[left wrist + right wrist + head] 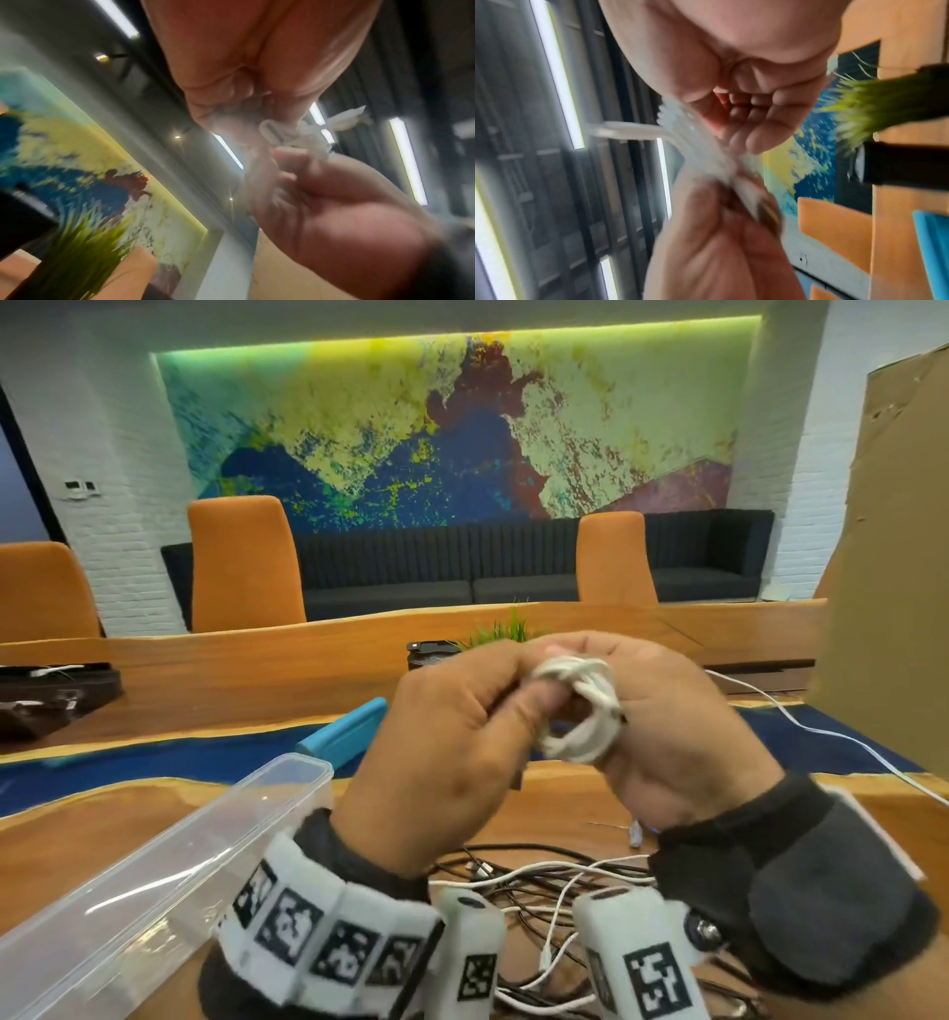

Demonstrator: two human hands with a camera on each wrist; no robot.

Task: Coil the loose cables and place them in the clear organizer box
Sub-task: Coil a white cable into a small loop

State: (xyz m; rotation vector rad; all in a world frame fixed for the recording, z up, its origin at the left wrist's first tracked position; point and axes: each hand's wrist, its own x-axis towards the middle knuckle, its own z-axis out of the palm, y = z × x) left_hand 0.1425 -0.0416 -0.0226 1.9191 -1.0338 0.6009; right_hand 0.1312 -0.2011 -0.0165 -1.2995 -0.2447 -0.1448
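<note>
Both hands up above table (pixel 154 814), mid-scene. White cable coil (pixel 577 711) held betw. left hand (pixel 452 752) & right hand (pixel 683 737); fingers of both curled, pinching coil. Clear organizer box (pixel 169 865) near left on table, lid off, nothing visible inside. Loose black & white cables (pixel 539 880) tangled near, under wrists. Blue lid (pixel 349 731) just beyond box.

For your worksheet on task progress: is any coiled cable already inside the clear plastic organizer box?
No, the clear plastic organizer box looks empty, while both hands hold the white coiled cable above the table.
</note>
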